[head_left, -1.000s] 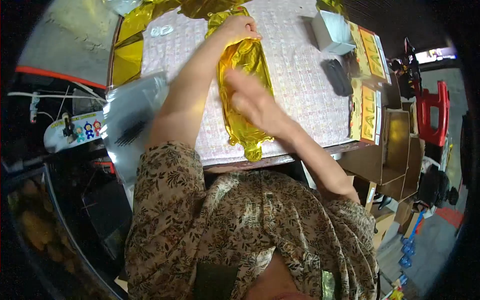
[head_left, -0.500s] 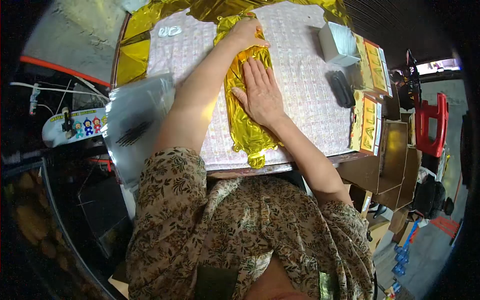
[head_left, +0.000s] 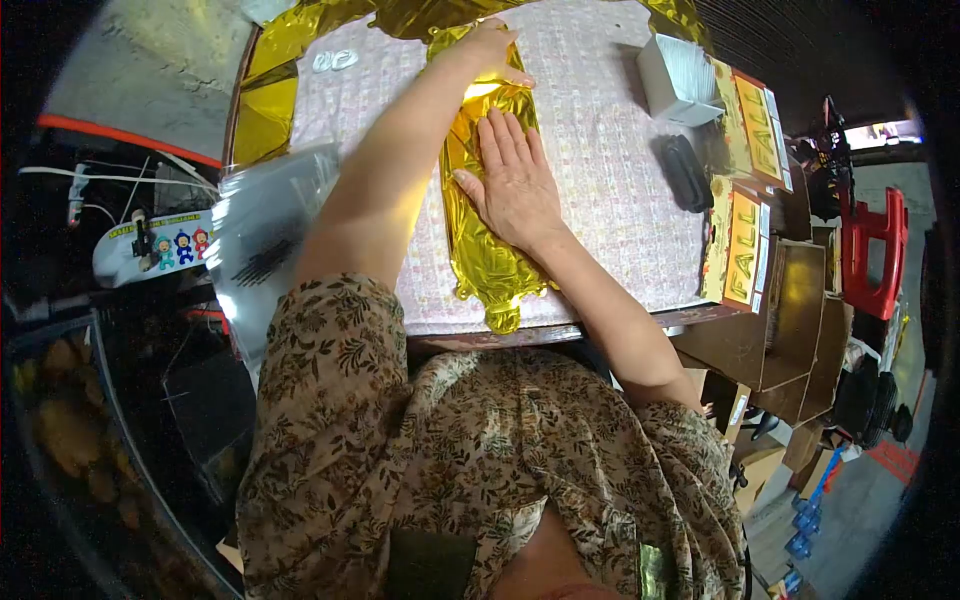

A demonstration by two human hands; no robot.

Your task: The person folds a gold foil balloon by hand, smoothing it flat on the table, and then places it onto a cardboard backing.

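Note:
A long strip of shiny gold foil [head_left: 482, 262] lies lengthwise on the pale checked cloth [head_left: 600, 190] that covers the table. My left hand [head_left: 490, 52] rests at the far part of the foil, its thumb stretched out to the right. My right hand [head_left: 514, 186] lies flat on the middle of the foil, palm down, with the thumb apart from the fingers. Neither hand holds anything that I can see. The near end of the foil, with small tabs, reaches close to the table's front edge.
Clear plastic bags [head_left: 262, 240] hang over the left edge. On the right are a white box of cards [head_left: 682, 82], a black case [head_left: 686, 172] and FALL packs [head_left: 742, 245]. More gold foil [head_left: 268, 115] borders the cloth. White rings [head_left: 335, 61] lie upper left.
The view has shifted slightly. Both hands keep nearly the same places on the foil, with only a slight change in the far hand's position.

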